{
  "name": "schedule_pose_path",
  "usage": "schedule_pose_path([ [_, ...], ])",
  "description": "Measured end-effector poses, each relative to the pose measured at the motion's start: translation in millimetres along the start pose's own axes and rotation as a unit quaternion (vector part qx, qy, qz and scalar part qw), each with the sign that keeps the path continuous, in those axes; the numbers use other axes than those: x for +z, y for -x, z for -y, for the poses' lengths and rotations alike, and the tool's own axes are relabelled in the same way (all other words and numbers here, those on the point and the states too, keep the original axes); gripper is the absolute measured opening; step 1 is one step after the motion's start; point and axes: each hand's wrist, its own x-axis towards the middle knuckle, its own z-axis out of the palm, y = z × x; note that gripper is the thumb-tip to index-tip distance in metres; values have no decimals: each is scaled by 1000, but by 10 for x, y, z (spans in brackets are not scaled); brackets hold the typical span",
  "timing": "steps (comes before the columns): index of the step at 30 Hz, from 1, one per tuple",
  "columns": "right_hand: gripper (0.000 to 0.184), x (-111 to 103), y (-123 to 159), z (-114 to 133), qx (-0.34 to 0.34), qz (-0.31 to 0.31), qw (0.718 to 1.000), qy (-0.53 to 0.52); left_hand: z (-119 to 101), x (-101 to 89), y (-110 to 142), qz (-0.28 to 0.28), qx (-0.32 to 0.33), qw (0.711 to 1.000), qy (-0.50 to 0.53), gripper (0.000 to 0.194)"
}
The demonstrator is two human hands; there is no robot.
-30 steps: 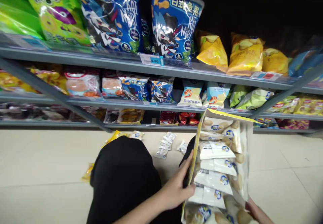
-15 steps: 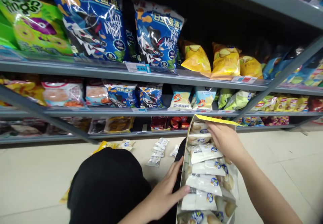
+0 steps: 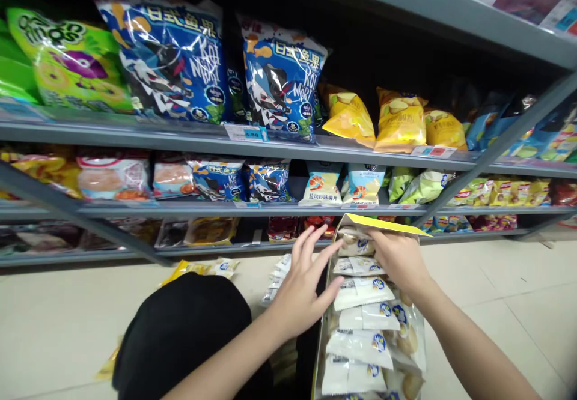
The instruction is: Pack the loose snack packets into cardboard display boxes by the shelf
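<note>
A long open carton point(image 3: 321, 328) with a raised yellow flap point(image 3: 387, 224) stands in front of me. It holds a row of small white snack packets point(image 3: 360, 343) with blue logos, overlapping one another, and more packets line its right side. My right hand point(image 3: 401, 262) reaches into the far end under the flap, its fingers bent together beside a far packet point(image 3: 356, 244). Those fingertips are partly hidden, so what they grip cannot be made out. My left hand point(image 3: 300, 286) hovers at the carton's left edge, fingers spread, holding nothing.
Several white packets point(image 3: 276, 277) lie on the tiled floor point(image 3: 478, 304), partly behind my left hand. A yellow package point(image 3: 180, 271) lies beyond my black-clothed knee point(image 3: 189, 334). Grey shelves point(image 3: 279, 209) with bagged snacks, including a large blue bag point(image 3: 283, 81), run across the front.
My left hand has lifted off the carton's left side and moved forward to its far end, fingers spreading. My right hand stays at the far end, lower in the picture. The view has tilted up slightly.
</note>
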Motion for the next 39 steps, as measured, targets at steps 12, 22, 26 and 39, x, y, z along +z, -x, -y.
schedule_pose_path([
  [12,12,-103,8,-180,-21,-120,989,-88,-276,236,-516,-30,79,959,-270,11],
  [22,43,-78,526,-108,-177,65,956,-224,-229,344,-759,-99,84,947,-292,5],
  [26,56,106,368,-64,-89,158,967,-177,-250,218,-654,-104,82,970,-203,11],
  [39,28,241,310,-39,-3,-3,970,-244,-180,178,-251,-97,210,953,-196,13],
])
